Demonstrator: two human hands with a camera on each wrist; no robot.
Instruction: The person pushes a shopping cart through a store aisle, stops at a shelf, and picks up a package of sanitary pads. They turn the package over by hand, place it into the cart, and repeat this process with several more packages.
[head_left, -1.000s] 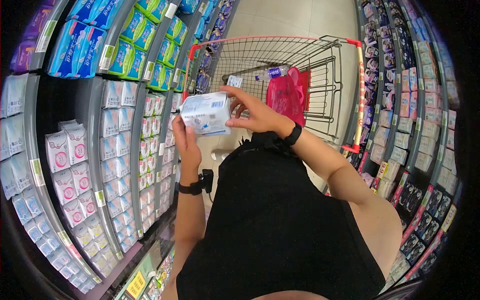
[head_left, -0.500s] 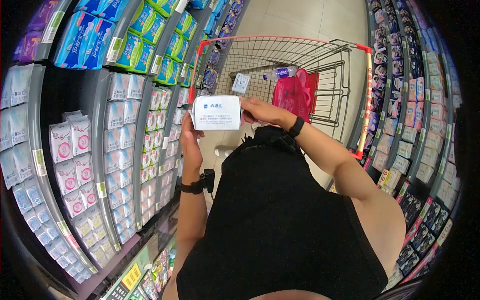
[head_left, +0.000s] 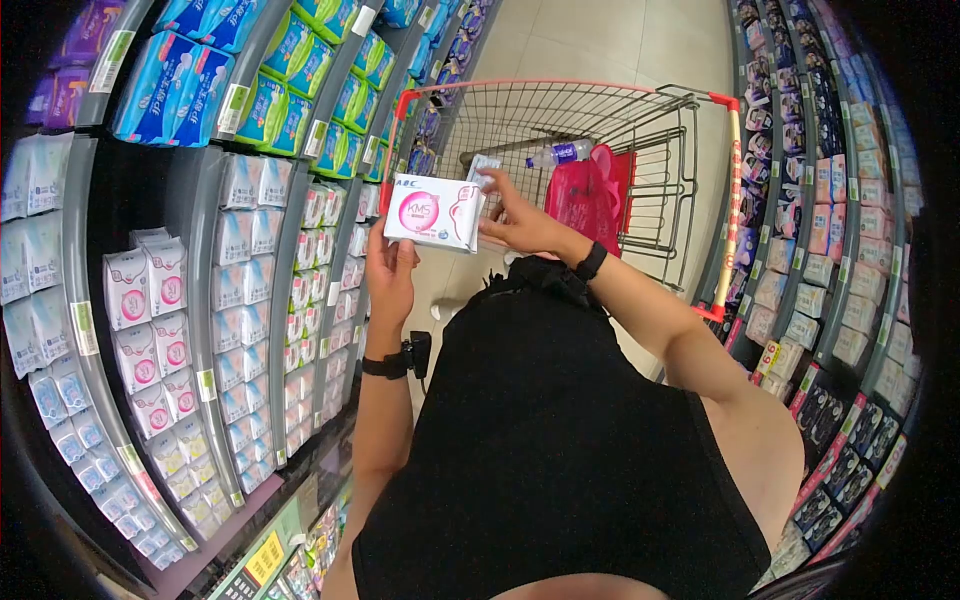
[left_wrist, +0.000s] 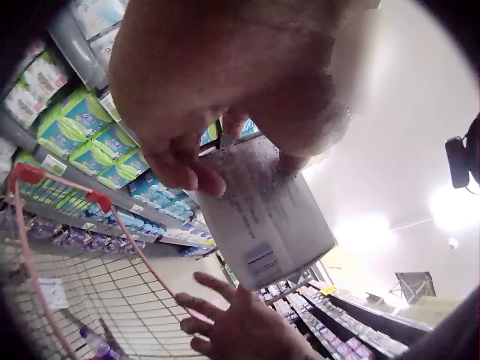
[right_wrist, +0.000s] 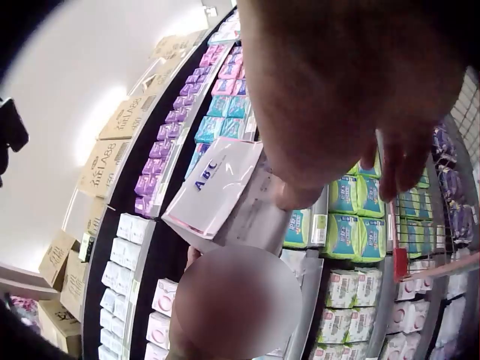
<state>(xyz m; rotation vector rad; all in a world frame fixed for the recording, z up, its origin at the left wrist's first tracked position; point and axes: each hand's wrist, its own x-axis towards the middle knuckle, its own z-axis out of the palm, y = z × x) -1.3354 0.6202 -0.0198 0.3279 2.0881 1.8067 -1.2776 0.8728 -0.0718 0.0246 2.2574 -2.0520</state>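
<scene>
A white pack of sanitary pads [head_left: 430,212] with a pink ring and "KMS" on its face is held up in front of the chest. My left hand [head_left: 388,278] grips its left lower corner, thumb at the front edge and the other fingers behind. In the left wrist view, the printed back of the pack faces the camera beneath that hand's fingers. My right hand [head_left: 525,218] is at the pack's right end, its thumb right at the edge. Its fingers spread away from the pack in the left wrist view. "ABC" shows on one side in the right wrist view.
Beyond the hands stands a wire shopping cart [head_left: 570,83] with a red rim. In it are a pink bag [head_left: 578,200], a bottle with a purple label [head_left: 560,154] and a small light pack [head_left: 485,164]. Shelves of packs [head_left: 150,285] line the left; more shelves [head_left: 850,240] run along the right.
The pack has been turned over, from a barcoded face through the "ABC" side to the pink-ringed face. My right hand's fingers have lifted from behind its end and spread.
</scene>
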